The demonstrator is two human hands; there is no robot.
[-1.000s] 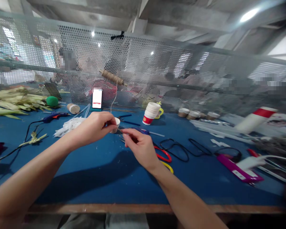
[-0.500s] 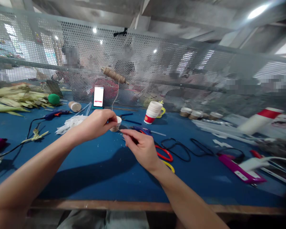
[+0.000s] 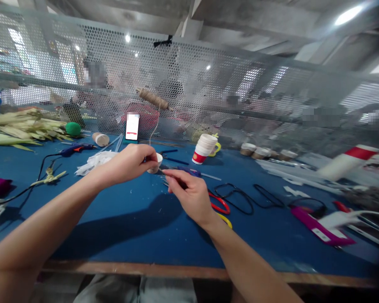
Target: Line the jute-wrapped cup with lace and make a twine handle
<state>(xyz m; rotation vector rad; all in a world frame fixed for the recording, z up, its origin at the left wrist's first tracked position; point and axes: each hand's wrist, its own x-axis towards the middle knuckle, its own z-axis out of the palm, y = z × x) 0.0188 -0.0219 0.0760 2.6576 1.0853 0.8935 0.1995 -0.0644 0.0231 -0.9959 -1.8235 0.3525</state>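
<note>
Head view, and hardly a change: just sliding everything slightly right across the frame, more likely from a head turn than from any new move. Still keeping the small cup (image 3: 159,161) between both sets of fingertips, near the back of the blue table (image 3: 129,206). Still pinching with the right hand (image 3: 192,195), thumb pressed to forefinger, apparently on a thin strand (image 3: 161,170). Curled in at the cup's left side with the left hand (image 3: 131,162); cannot tell whether gripping the rim or merely touching. Reading as mid-step: steady, close fingerwork, without letting anything go.
</note>
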